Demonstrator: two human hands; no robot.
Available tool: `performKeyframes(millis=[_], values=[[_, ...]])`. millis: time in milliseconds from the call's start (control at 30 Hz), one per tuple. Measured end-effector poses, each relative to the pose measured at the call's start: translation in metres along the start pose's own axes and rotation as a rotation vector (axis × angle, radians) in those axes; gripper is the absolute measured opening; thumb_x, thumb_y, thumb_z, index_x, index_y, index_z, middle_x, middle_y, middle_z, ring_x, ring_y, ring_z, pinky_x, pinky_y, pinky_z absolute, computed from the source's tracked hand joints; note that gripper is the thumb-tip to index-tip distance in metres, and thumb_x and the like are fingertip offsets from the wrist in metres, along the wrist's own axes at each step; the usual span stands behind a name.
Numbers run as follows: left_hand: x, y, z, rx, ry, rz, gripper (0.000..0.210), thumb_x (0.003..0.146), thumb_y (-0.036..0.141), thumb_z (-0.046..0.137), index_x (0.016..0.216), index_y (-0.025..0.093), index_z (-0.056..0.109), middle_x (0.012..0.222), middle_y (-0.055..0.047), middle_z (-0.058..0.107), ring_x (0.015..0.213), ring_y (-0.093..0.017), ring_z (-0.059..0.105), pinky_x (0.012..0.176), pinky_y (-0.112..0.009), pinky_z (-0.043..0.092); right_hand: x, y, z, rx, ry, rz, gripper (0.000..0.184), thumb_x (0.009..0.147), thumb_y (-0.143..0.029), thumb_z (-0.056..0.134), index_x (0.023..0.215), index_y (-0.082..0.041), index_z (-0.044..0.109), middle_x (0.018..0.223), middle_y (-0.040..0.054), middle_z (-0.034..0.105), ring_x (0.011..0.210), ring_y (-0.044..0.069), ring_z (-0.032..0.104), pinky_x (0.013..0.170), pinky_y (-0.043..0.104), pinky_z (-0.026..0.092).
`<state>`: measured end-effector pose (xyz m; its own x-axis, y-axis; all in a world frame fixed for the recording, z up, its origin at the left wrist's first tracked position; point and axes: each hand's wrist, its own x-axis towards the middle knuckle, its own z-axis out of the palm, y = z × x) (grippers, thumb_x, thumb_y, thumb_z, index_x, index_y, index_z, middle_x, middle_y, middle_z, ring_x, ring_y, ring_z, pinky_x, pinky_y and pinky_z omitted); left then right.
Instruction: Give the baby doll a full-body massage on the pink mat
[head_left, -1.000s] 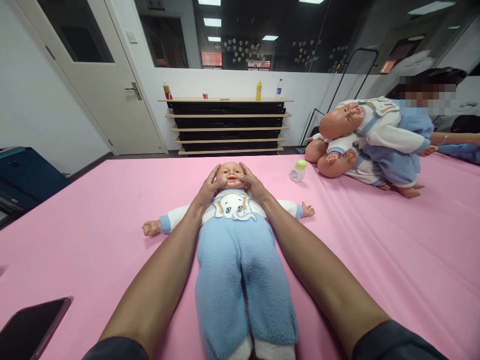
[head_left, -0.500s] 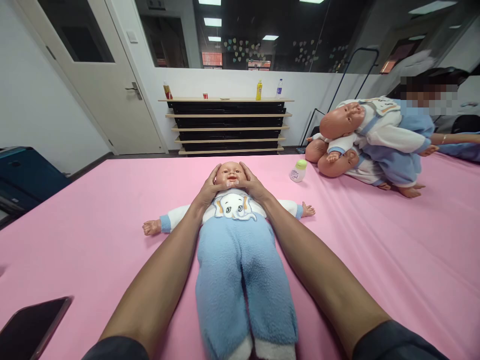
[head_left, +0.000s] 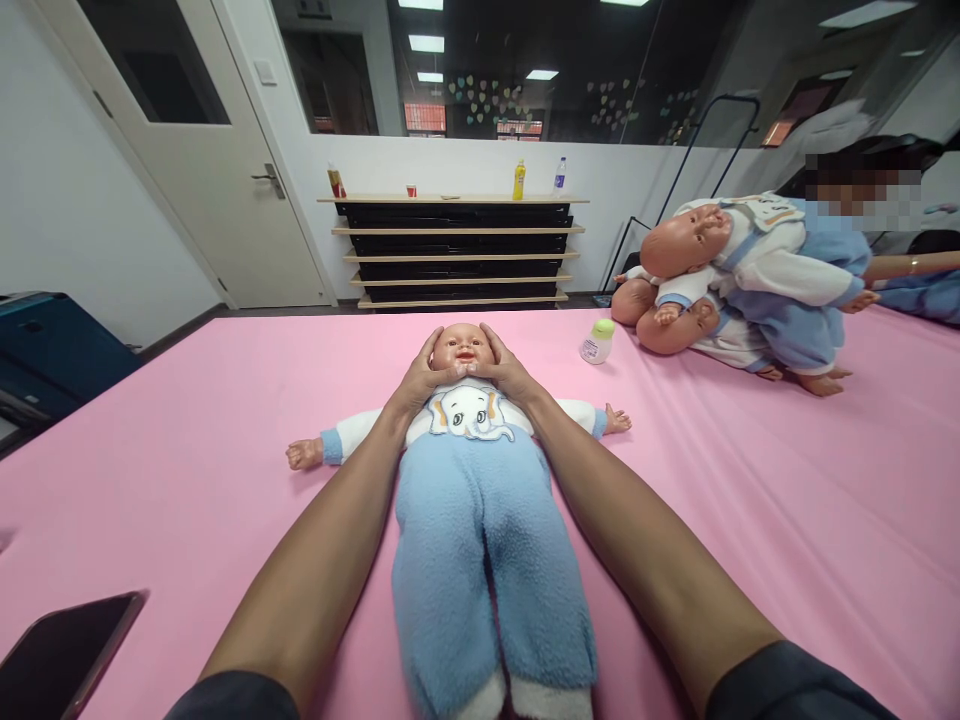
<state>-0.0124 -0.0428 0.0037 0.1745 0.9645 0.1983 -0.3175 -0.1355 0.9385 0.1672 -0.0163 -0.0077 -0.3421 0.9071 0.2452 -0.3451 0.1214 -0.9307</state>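
Note:
A baby doll (head_left: 480,520) lies on its back on the pink sheet, arms spread, in fuzzy blue trousers and a white top with an elephant face. My left hand (head_left: 420,380) cups one side of its head, fingers along the cheek and the thumb laid across the chin. On the opposite side my right hand (head_left: 511,376) does the same. The two thumbtips nearly meet below the doll's mouth. Its smiling face (head_left: 463,348) shows between my hands; the back of its head is hidden.
A small bottle with a green cap (head_left: 598,342) stands beyond my right hand. Several dolls (head_left: 757,270) are piled at the right, near another person's arm (head_left: 911,265). A phone (head_left: 67,650) lies at the near left. Behind the pink-covered table (head_left: 225,400) is a low shelf rack (head_left: 457,230).

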Motion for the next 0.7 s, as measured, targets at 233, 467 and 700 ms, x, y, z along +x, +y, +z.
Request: performKeyframes(millis=[233, 467, 700], values=[[-0.0001, -0.0029, -0.0001, -0.088, -0.008, -0.033, 0.1, 0.066, 0.021, 0.079, 0.15, 0.03, 0.026, 0.139, -0.011, 0.049, 0.119, -0.03, 0.056, 0.103, -0.045, 0.045, 0.0031, 0.0016, 0.0017, 0.091, 0.006, 0.038, 0.095, 0.068, -0.023, 0.075, 0.149, -0.032, 0.026, 0.14, 0.0011, 0.047, 0.125, 0.026, 0.051, 0.108, 0.047, 0.042], [0.0019, -0.0028, -0.0011, -0.055, 0.002, -0.006, 0.098, 0.067, 0.029, 0.081, 0.149, 0.028, 0.027, 0.141, -0.011, 0.047, 0.121, -0.03, 0.054, 0.104, -0.044, 0.044, 0.0026, 0.0002, 0.004, 0.088, 0.017, 0.026, 0.098, 0.066, -0.029, 0.079, 0.149, -0.03, 0.026, 0.141, 0.0022, 0.046, 0.127, 0.027, 0.049, 0.109, 0.045, 0.042], [0.0012, -0.0034, -0.002, -0.036, -0.007, -0.015, 0.103, 0.063, 0.02, 0.082, 0.149, 0.03, 0.026, 0.141, -0.011, 0.048, 0.12, -0.031, 0.055, 0.102, -0.044, 0.046, 0.0016, 0.0013, 0.0001, 0.023, 0.025, 0.014, 0.098, 0.063, -0.023, 0.079, 0.147, -0.034, 0.029, 0.146, -0.0011, 0.04, 0.13, 0.025, 0.045, 0.107, 0.044, 0.043]])
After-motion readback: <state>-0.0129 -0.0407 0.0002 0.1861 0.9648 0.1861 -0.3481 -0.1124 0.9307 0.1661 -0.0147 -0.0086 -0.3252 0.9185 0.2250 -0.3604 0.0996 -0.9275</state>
